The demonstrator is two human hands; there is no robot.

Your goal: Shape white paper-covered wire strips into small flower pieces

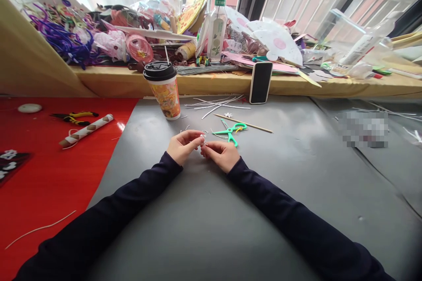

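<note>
My left hand (184,145) pinches a small white paper-like piece (203,137) between thumb and fingertips. Close beside it, my right hand (221,154) is closed with its fingertips at the lower end of the same piece. The fingers hide most of its shape. Just beyond my right hand lie green-handled scissors (231,131) with their blades apart. A thin wooden stick (244,123) rests behind them, and a small white flower-like piece (228,115) lies near its left end. Several white strips (217,104) are spread farther back on the grey mat (198,228).
A lidded paper cup (164,96) with a straw stands behind my left hand. A phone (260,82) leans upright against the ledge, which is heaped with craft materials. On the red surface at left lie pliers (75,117) and a wrapped roll (87,131).
</note>
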